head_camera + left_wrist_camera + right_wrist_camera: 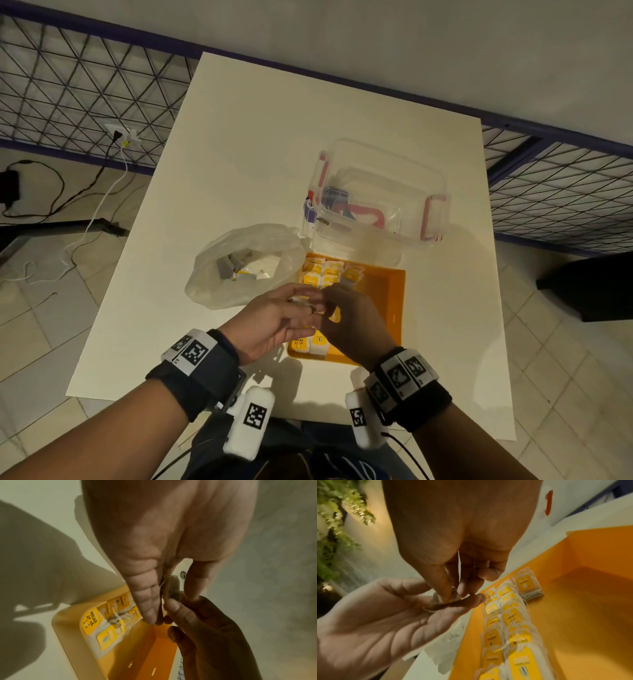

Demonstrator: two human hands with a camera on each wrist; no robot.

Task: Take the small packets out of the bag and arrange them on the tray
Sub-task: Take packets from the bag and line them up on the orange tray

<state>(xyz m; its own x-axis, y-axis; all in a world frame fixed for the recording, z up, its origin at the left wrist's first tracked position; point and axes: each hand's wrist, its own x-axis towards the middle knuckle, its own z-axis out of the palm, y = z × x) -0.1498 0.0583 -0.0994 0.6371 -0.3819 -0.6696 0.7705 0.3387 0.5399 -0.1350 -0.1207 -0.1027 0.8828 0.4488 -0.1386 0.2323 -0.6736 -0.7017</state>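
- Head view: white table point(239, 164) was seen from above. Orange tray point(387, 308) sat at the near-centre of it, the clear plastic bag point(239, 267) just left of the tray's far left corner, a clear lidless container point(383, 192) just beyond the tray's far edge.
- Packets point(322, 274) were laid in rows along the tray's left side, yellow tags up; one more pair point(310, 344) was seen at the near left corner. Several packets were left in the bag.
- Left hand point(274, 325) and right hand point(352, 322) were met over the tray's left edge, fingertips together.
- Left wrist view: left hand point(163, 540) was held palm-side up, fingers loosely extended, thumb point(197, 577) bent inward; a thin packet point(165, 588) was pinched edge-on between thumb side and fingers. Right-hand fingertips point(176, 608) were closed on the same packet. Tagged packets point(106, 626), one marked "RELAX", were seen at the tray's corner below.
- Right wrist view: right hand point(458, 536) had thumb and fingers pinched on the brownish packet point(447, 601), which rested on the left hand's point(385, 622) fingers. Two packet rows point(508, 622) ran along the tray's point(582, 608) left wall; the rest of the floor was bare orange.
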